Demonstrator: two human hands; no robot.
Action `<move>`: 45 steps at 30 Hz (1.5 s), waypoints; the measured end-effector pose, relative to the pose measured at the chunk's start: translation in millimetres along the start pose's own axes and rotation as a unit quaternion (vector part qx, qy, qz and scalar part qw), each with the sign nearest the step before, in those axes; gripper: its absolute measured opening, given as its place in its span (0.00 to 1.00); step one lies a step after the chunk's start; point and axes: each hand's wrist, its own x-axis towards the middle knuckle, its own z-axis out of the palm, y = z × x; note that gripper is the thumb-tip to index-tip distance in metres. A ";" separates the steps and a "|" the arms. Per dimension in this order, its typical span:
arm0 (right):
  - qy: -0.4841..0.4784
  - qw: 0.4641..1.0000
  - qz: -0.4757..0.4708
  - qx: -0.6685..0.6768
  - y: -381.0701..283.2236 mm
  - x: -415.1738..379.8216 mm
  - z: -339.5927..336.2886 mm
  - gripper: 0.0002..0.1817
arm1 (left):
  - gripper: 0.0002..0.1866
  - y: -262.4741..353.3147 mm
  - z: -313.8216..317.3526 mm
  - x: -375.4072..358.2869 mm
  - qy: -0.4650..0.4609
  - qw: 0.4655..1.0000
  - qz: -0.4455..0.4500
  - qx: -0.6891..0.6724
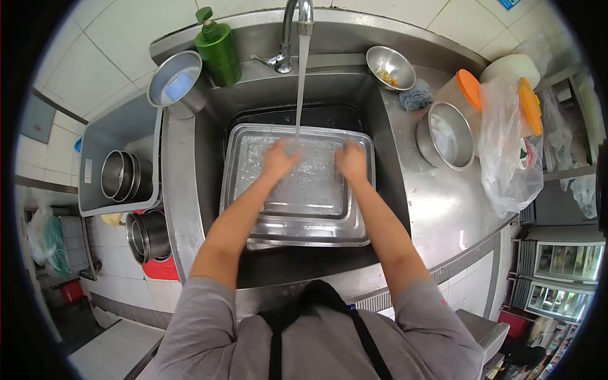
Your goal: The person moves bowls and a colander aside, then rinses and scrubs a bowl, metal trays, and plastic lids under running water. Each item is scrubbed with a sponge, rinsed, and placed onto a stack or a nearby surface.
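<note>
A rectangular metal tray (294, 227) lies in the sink, its wet, ridged face under the stream of water (302, 82) from the faucet (305, 25). My left hand (280, 159) rests on the tray's face, left of where the water lands. Its fingers are slightly blurred but look apart, with nothing visible in them. Toward the tray's right rim is my right hand (352, 161), its thumb and fingers also apart and partly blurred. Beneath the tray, a dark pan (253, 115) shows at the back. Whatever lies under my palms is hidden.
A green pump bottle (218, 52) and a metal pot (192, 101) stand at the back left. Left, a grey bin (88, 183) holds metal pots. On the right counter are a small bowl (387, 58), a scouring pad (416, 96), a round pan (468, 145) and plastic bags (503, 139).
</note>
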 end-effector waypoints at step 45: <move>-0.382 0.753 0.280 0.457 -51.7 -22.2 -76.4 0.30 | 0.29 126.5 -255.7 37.7 0.026 0.980 0.190 0.056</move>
